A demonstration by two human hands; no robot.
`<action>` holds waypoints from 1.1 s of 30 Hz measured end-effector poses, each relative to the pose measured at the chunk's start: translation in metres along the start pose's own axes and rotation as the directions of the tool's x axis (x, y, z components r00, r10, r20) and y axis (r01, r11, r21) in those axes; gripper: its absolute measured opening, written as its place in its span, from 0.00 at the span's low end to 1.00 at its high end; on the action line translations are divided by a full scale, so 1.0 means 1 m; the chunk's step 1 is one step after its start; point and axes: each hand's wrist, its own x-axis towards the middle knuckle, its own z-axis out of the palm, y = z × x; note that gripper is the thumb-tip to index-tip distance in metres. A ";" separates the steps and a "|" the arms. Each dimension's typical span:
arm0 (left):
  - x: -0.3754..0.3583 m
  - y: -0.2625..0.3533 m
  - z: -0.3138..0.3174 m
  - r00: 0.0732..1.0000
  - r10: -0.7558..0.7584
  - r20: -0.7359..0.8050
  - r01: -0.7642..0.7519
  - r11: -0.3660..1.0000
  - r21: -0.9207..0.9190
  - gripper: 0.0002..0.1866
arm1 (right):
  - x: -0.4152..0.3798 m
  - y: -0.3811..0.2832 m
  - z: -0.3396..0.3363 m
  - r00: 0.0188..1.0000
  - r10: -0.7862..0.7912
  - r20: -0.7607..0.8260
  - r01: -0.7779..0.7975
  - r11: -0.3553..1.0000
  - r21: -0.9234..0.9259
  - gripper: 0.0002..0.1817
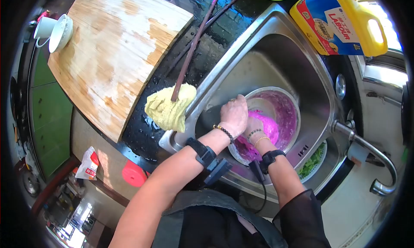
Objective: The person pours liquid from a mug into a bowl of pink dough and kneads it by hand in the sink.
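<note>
A round metal basin (pixel 297 112) stands in the sink, its inner wall streaked with purple. Bright pink wet material (pixel 268 126) lies inside it. My left hand (pixel 235 114) is closed in a fist at the basin's left rim, close against my right hand; what it holds is hidden. Reaching into the basin, my right hand (pixel 253 125) is at the pink material, its fingers hidden by the left hand and that material. More dark pink stuff (pixel 248 149) shows below my wrists.
The steel sink (pixel 254 62) surrounds the basin, with a tap (pixel 366 144) at right and a bowl of leafy greens (pixel 312 164) beside it. On the counter are a yellow crumpled cloth (pixel 170 107), dark sticks (pixel 194 45), a wooden board (pixel 116 45) and a yellow jug (pixel 336 23).
</note>
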 end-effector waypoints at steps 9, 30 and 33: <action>-0.003 -0.001 -0.002 1.000 0.013 0.003 -0.013 1.000 -0.010 0.09 | -0.086 0.027 -0.031 0.903 -0.166 -0.396 0.367 0.777 0.512 0.17; 0.000 0.000 0.004 0.999 -0.039 -0.033 0.037 0.997 -0.068 0.07 | -0.079 -0.003 0.012 0.975 -0.151 -0.160 0.183 0.961 0.209 0.13; 0.001 0.000 0.006 0.997 -0.068 -0.027 0.066 0.996 -0.063 0.08 | -0.069 -0.017 0.016 0.961 -0.208 -0.182 0.204 0.978 -0.042 0.11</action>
